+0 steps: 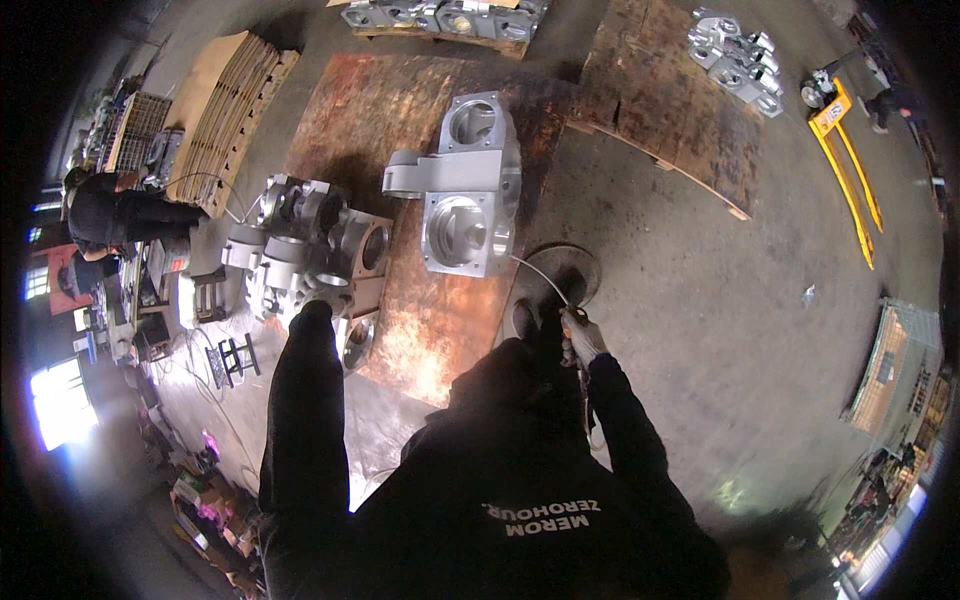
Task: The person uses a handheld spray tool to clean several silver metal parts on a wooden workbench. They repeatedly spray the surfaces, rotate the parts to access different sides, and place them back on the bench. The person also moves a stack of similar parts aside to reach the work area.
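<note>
A large silver metal casting (470, 172) with round bores lies on the rust-stained board ahead of me. My right hand (583, 336), in a pale glove, is wrapped round the handle of an air blow gun (545, 275). Its long thin bent tube reaches to the near right corner of the casting. My left arm stretches in its dark sleeve to a cluster of similar castings (290, 250) on the left. The sleeve's end meets their near side; the left hand's fingers are hidden there.
A round dark base (575, 270) stands on the floor beside the board. More castings (735, 62) sit at the far right, near a yellow pallet jack (850, 165). Stacked brown sheets (225, 115) lie far left, near another person (125, 212) in dark clothes.
</note>
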`<state>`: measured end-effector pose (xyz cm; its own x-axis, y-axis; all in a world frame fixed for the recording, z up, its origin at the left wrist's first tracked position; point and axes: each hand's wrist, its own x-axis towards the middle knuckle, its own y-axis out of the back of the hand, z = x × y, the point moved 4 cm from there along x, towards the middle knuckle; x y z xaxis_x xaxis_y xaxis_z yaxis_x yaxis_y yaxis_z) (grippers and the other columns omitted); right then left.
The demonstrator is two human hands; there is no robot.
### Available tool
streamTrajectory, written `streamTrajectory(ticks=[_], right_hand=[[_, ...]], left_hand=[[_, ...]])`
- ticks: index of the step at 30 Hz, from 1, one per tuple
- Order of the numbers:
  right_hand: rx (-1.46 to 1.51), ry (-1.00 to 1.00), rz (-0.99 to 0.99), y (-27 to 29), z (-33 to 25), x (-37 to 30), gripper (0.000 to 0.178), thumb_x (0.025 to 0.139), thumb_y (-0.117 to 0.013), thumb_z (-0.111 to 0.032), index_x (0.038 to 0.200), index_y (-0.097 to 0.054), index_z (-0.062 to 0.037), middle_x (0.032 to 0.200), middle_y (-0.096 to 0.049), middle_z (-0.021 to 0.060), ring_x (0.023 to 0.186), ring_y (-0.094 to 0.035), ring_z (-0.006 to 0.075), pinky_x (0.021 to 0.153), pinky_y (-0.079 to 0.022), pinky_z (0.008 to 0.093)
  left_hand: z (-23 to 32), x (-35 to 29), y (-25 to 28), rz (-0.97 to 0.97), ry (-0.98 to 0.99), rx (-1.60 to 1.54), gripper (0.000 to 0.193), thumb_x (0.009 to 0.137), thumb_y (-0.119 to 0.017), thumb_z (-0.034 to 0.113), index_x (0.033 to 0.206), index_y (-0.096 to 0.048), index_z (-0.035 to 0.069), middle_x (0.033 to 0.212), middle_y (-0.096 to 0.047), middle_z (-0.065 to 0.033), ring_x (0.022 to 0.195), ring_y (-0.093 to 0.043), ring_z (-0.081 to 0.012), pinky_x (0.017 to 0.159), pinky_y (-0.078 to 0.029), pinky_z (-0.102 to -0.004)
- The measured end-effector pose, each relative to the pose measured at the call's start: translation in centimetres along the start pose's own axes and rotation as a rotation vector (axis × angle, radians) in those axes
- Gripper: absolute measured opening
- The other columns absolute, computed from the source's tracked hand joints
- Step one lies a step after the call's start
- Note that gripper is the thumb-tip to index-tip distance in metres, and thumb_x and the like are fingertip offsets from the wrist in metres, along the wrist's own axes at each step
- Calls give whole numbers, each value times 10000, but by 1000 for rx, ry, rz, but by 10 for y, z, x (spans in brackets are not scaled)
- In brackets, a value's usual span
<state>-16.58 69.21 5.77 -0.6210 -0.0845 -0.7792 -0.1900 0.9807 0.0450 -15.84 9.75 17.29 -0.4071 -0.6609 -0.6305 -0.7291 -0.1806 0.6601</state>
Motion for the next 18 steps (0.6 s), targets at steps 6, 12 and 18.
streamTrajectory(ticks=[6, 12, 18], right_hand=[[-121, 259, 106, 21, -44, -47, 356, 983, -590, -457, 1010, -641, -106, 522, -486, 11, 393, -495, 123, 362, -404, 304], [-254, 172, 50, 6, -100, -37, 281, 995, -592, -356, 967, -616, -78, 535, -505, 44, 375, -497, 147, 354, -437, 332], [-230, 126, -40, 36, -148, -77, 306, 989, -611, -372, 868, -583, -92, 520, -475, 5, 379, -472, 131, 349, -435, 321]], left_hand=[[-10, 4, -3, 46, 8, -66, 1105, 798, -631, 686, 1584, -124, 96, 1645, -70, -167, 1516, -93, -374, 1203, -153, -560], [-10, -3, -12, 234, -30, -232, 1062, 818, -619, 664, 1577, -161, 79, 1644, -120, -147, 1521, -104, -344, 1212, -121, -549], [18, -10, -100, 929, -259, 42, 830, 894, -571, 563, 1539, -298, 118, 1612, -272, -101, 1513, -164, -326, 1218, -97, -532]])
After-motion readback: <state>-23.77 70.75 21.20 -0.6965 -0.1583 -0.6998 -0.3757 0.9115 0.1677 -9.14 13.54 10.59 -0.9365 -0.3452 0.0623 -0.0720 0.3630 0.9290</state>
